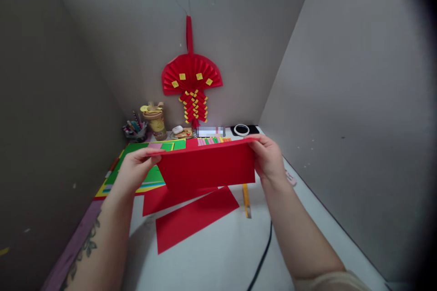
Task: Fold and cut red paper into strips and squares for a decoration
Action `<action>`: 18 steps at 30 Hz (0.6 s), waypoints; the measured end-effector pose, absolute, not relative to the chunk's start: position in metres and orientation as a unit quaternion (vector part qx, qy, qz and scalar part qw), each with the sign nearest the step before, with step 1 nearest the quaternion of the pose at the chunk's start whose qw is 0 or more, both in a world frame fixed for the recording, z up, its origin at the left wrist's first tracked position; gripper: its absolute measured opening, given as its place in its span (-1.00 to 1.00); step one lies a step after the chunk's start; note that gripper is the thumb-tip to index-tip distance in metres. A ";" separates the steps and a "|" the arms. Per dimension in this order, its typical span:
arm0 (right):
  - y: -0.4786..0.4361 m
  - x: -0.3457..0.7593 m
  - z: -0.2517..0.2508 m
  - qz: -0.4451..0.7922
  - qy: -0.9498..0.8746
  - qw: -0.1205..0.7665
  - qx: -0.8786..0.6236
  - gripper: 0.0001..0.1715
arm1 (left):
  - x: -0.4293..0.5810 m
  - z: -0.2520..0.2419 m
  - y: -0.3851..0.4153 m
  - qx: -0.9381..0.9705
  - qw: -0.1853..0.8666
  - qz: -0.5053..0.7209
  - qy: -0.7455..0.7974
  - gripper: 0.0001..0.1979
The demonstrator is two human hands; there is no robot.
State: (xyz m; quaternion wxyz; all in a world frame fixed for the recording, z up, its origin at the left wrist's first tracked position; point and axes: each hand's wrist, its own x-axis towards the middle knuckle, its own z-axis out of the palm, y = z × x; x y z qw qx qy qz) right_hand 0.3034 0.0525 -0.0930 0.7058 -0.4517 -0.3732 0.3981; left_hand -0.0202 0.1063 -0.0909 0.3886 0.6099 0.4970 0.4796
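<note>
Stretched between my two hands is a sheet of red paper [208, 166], lifted above the table with its long top edge level and its face hanging down. My left hand [136, 168] pinches its upper left corner between thumb and fingers. At the upper right corner my right hand [268, 157] grips it the same way. Below lie two more red pieces: a red paper strip [196, 220] in front, and a red paper piece [155, 202] behind it, partly hidden by the held sheet. A yellow utility knife [246, 200] rests on the table close to my right hand.
Green and yellow paper sheets [131, 150] are stacked at the left. Along the back stand a pen holder [135, 132], a cup [157, 122] and a white tape roll [241, 130]. A red fan decoration [191, 75] hangs on the wall. A black cable [262, 259] crosses the white table [205, 268].
</note>
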 end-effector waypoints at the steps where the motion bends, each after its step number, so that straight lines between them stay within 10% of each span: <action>1: 0.054 0.303 -0.093 0.418 -0.364 0.705 -0.442 -0.85 | -0.019 -0.092 0.107 0.608 0.372 0.490 0.501 -0.69; 18: 0.057 0.301 -0.095 0.482 -0.343 0.697 -0.404 -0.85 | -0.023 -0.097 0.112 0.582 0.374 0.500 0.521 -0.74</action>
